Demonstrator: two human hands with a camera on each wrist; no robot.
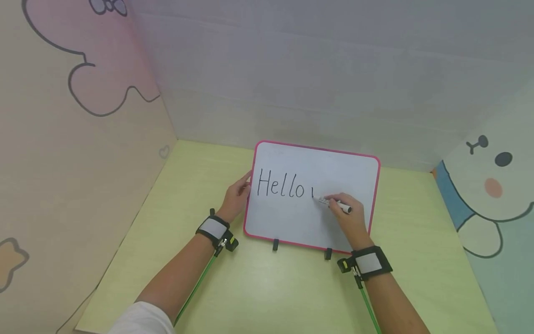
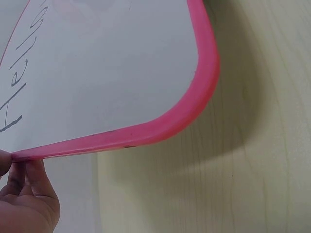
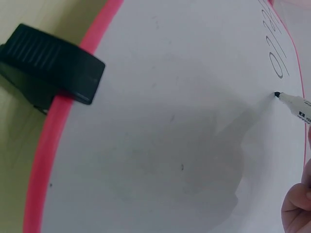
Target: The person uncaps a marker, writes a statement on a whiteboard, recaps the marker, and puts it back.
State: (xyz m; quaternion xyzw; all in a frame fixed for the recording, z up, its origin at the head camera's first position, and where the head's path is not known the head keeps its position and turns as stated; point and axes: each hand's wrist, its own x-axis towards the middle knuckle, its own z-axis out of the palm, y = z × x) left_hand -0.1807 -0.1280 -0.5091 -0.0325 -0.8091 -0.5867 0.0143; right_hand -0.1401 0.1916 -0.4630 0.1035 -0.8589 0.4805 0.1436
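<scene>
A whiteboard [image 1: 288, 220] with a pink frame leans tilted on the table, with the handwritten word "Hello" [image 1: 281, 184] in black across its left half. My left hand [image 1: 233, 199] holds the board's left edge; in the left wrist view, thumb and fingers [image 2: 34, 182] pinch the pink rim from both sides. Between the fingers and thumb of my right hand [image 1: 352, 218] is a white marker [image 1: 344, 208]. Its black tip [image 3: 277, 94] is at the board surface, to the right of the word, at the lower end of a short vertical stroke [image 1: 312, 191].
Two black clips [image 1: 275, 245] [image 1: 328, 253] sit on the board's lower edge. The pale wooden table [image 1: 258, 287] extends around the board. A plain wall [image 1: 292, 83] rises behind, and walls with cartoon drawings [image 1: 492, 185] flank both sides. Each wrist wears a strapped camera.
</scene>
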